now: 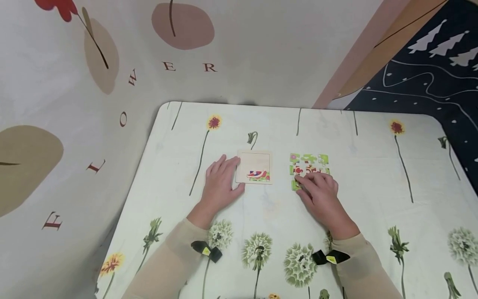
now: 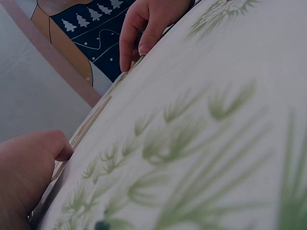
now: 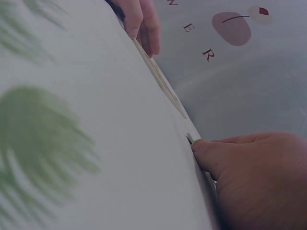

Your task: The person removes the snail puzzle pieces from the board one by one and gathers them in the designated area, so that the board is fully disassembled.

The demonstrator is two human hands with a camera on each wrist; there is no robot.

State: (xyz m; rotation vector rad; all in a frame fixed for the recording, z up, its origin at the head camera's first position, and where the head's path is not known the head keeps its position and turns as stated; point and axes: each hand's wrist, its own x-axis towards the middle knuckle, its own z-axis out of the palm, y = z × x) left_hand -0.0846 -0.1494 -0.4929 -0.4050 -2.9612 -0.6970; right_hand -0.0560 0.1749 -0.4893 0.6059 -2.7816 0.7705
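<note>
My left hand (image 1: 221, 182) holds the lower left corner of a square wooden puzzle tray (image 1: 254, 162), thumb at the front edge and fingers along the left side. A strip of joined picture pieces (image 1: 258, 175), red, white, blue and green, fills the tray's bottom right; bare wood shows above it. To the right, my right hand (image 1: 322, 195) is over a group of loose jigsaw pieces (image 1: 309, 158), mostly green with red parts. Its thumb and finger pinch a green-edged puzzle piece (image 3: 190, 138) at the group's lower left. The palm hides some pieces.
A white cloth (image 1: 269, 211) printed with dandelions and other flowers covers the table. Pale fabric (image 1: 261, 79) with printed letters and shapes hangs behind and to the left. Dark fabric (image 1: 418, 83) with white trees is at the back right. Each wrist wears a black strap.
</note>
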